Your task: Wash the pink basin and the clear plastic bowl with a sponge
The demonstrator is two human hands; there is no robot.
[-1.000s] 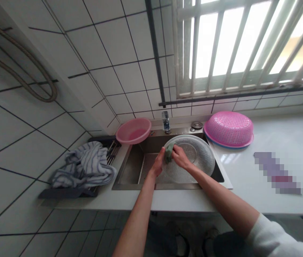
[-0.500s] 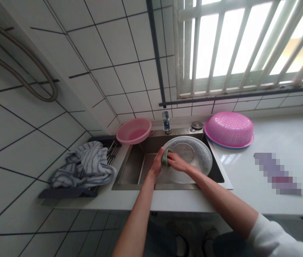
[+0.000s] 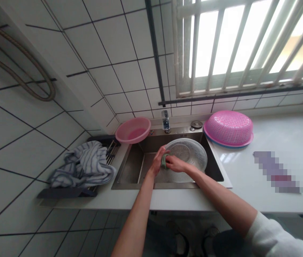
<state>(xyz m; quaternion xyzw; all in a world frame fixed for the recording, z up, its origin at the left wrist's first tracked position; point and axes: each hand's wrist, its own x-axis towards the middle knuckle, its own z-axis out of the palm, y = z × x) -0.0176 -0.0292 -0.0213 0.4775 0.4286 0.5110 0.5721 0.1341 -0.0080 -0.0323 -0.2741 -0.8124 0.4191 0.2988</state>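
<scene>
A round metal mesh colander (image 3: 194,157) sits tilted in the right part of the steel sink (image 3: 130,166). My left hand (image 3: 157,162) is closed on its left rim, the thumb side up. Against the inside of that rim, my right hand (image 3: 176,164) presses a green scrubbing cloth (image 3: 164,161), its fingers bent round it. Whether the green piece is a cloth or a thin pad is hard to make out. My hands cover the colander's left edge.
Behind the sink stand a faucet (image 3: 165,121) and a pink basin (image 3: 133,130). An upturned pink basket (image 3: 229,126) is on the counter to the right. A striped towel (image 3: 84,164) lies over a rack (image 3: 111,151) on the left. A blurred patch covers something (image 3: 277,171) farther right.
The colander has shifted slightly left and its tilt has changed a little. My right hand and the green cloth have moved slightly down along the rim.
</scene>
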